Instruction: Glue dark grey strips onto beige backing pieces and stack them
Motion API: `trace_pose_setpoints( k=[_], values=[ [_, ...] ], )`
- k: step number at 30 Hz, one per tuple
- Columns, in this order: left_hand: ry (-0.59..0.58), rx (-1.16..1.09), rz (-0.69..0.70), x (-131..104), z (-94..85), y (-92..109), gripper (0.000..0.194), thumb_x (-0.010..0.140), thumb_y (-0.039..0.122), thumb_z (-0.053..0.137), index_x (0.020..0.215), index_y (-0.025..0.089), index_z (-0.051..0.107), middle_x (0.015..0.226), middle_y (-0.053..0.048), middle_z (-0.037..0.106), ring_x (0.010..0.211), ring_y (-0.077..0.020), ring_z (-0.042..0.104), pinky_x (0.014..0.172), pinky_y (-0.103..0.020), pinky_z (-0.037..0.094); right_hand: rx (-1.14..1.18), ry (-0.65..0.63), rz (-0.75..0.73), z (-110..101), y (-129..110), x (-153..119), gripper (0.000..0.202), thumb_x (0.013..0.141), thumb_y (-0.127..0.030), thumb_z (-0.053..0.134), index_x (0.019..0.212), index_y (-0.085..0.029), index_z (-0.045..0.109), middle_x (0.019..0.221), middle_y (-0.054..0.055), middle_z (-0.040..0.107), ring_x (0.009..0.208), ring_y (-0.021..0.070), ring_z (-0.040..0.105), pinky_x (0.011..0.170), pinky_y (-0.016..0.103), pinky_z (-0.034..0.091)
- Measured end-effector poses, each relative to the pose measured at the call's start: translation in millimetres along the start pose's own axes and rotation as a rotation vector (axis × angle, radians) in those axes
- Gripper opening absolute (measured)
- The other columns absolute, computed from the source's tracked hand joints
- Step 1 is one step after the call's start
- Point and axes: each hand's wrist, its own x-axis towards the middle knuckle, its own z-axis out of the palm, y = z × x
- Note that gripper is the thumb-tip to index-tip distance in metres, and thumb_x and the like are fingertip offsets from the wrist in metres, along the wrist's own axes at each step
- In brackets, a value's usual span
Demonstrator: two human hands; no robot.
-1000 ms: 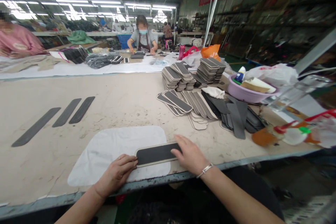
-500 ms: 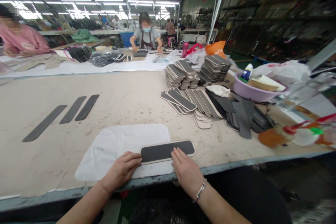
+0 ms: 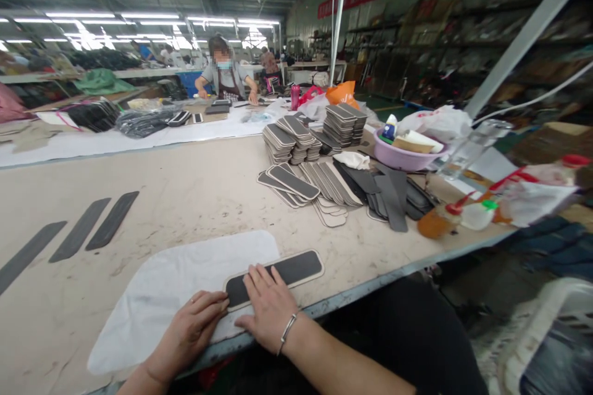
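Observation:
A long dark grey panel with rounded ends and a pale border (image 3: 301,266) lies near the table's front edge, partly over a white sheet (image 3: 185,271). My left hand (image 3: 197,321) is closed at the panel's left end, fingers together on its edge; the thumb is mostly hidden. Flat across the panel's left half lies my right hand (image 3: 271,302), fingers stretched out and a bracelet on the wrist. It covers part of the dark surface. Further left on the table are three bare dark strips (image 3: 112,220), set side by side at a slant.
Stacks of similar panels (image 3: 282,142) and a fanned row (image 3: 328,182) stand at the right. Beyond are black pieces (image 3: 391,197), a purple basin (image 3: 403,157) and a bottle of amber liquid (image 3: 435,222). A co-worker (image 3: 227,77) works across the table.
My right hand has slid left along the panel, from its right half to its left half. My left hand stays at the left end. The camera view has turned right.

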Motion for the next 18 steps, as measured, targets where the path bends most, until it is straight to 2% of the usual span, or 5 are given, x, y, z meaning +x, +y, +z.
trace_pose_setpoints(
  k=[6, 8, 12, 15, 18],
  values=[
    [-0.017, -0.049, -0.021, 3, -1.2, 2, 0.022, 0.085, 0.016, 0.047, 0.099, 0.022, 0.064, 0.104, -0.006, 0.063, 0.092, -0.0168, 0.058, 0.080, -0.029, 0.051, -0.098, -0.009, 0.292, -13, 69, -40, 0.077, 0.085, -0.060, 0.033, 0.141, -0.010, 0.021, 0.148, 0.010, 0.012, 0.136, 0.0217, 0.008, 0.111, 0.042, 0.010],
    [-0.023, -0.073, -0.051, 4, -1.1, 4, 0.022, 0.085, 0.016, 0.047, 0.099, 0.021, 0.064, 0.104, -0.007, 0.062, 0.092, -0.0167, 0.058, 0.080, -0.030, 0.051, -0.145, -0.008, 0.346, -19, 83, -51, 0.077, 0.085, -0.061, 0.031, 0.141, -0.009, 0.020, 0.148, 0.010, 0.010, 0.136, 0.0222, 0.007, 0.110, 0.042, 0.010],
    [-0.012, -0.170, -0.174, 1, -4.0, 4, 0.018, 0.085, 0.019, 0.049, 0.096, 0.021, 0.064, 0.100, -0.007, 0.063, 0.092, -0.0164, 0.060, 0.081, -0.030, 0.052, -0.208, -0.002, 0.371, -16, 88, -56, 0.078, 0.084, -0.059, 0.033, 0.140, -0.006, 0.021, 0.147, 0.011, 0.010, 0.136, 0.0237, 0.008, 0.110, 0.044, 0.011],
    [0.091, -0.247, -0.313, 0, -9.1, 6, 0.018, 0.085, 0.023, 0.050, 0.099, 0.020, 0.062, 0.099, -0.007, 0.064, 0.091, -0.0164, 0.062, 0.079, -0.030, 0.054, -0.225, 0.033, 0.358, -8, 87, -55, 0.077, 0.084, -0.058, 0.034, 0.139, -0.005, 0.024, 0.147, 0.012, 0.013, 0.135, 0.0242, 0.010, 0.110, 0.044, 0.011],
    [0.174, -0.178, -0.319, 13, -8.0, 24, 0.029, 0.088, 0.023, 0.045, 0.116, 0.021, 0.054, 0.117, -0.010, 0.058, 0.110, -0.0201, 0.054, 0.091, -0.038, 0.048, -0.233, 0.073, 0.333, -1, 91, -55, 0.077, 0.084, -0.059, 0.033, 0.139, -0.005, 0.027, 0.146, 0.012, 0.016, 0.135, 0.0248, 0.012, 0.109, 0.045, 0.013]
  ],
)
